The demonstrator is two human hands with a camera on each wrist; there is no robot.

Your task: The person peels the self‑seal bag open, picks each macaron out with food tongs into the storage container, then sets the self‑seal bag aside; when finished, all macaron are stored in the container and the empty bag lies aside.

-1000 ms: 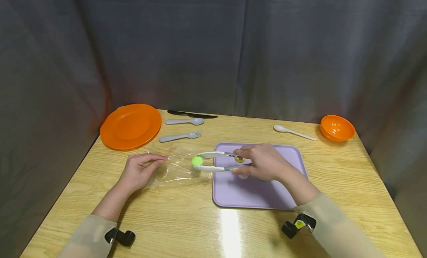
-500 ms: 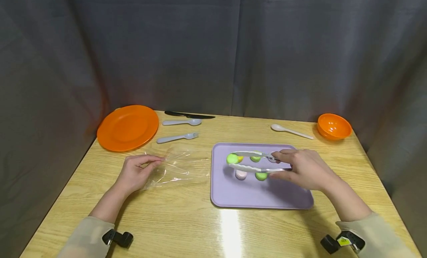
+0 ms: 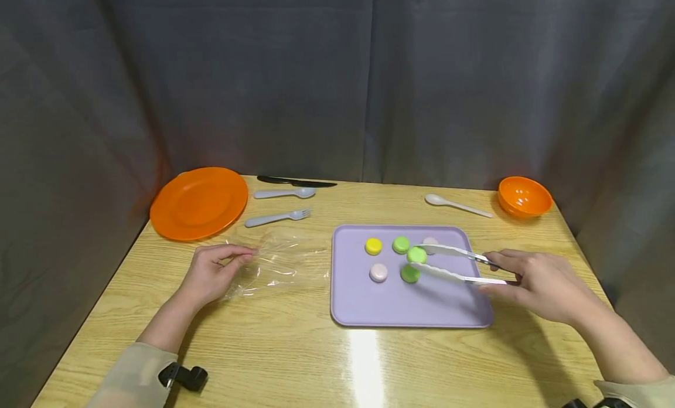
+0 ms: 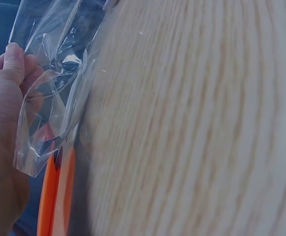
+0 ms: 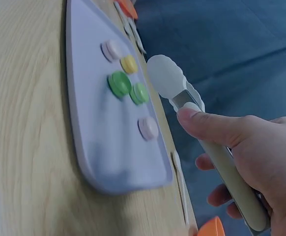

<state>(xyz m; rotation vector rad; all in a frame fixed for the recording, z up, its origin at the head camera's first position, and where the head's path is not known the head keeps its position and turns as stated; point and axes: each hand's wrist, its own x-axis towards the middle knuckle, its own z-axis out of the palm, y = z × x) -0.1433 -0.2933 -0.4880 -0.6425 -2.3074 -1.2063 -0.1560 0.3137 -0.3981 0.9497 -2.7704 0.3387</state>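
My left hand [image 3: 215,273] pinches the edge of a clear plastic bag [image 3: 285,267] lying toward the tray's left side; the bag also shows crumpled in the left wrist view [image 4: 59,93]. With my right hand [image 3: 543,282] I hold metal tongs [image 3: 464,279] with white scalloped tips, over the lilac tray [image 3: 364,311]. Between the tips is a light green macaron [image 3: 416,255], hidden by the tong head in the right wrist view. Below on the tray lie a yellow macaron [image 3: 374,246], two green macarons [image 3: 401,244], a pink macaron [image 3: 378,272] and a pale lilac macaron [image 3: 429,242].
An orange plate [image 3: 199,203] is at the back left, beside a grey spoon [image 3: 285,193], a grey fork [image 3: 278,218] and a black knife [image 3: 296,181]. A pale spoon [image 3: 459,206] and an orange bowl [image 3: 524,197] stand back right. Dark curtains enclose the table.
The right hand has drawn the tongs and green macaron rightward from the bag to over the tray. The left hand keeps its pinch on the bag, nearly in place.
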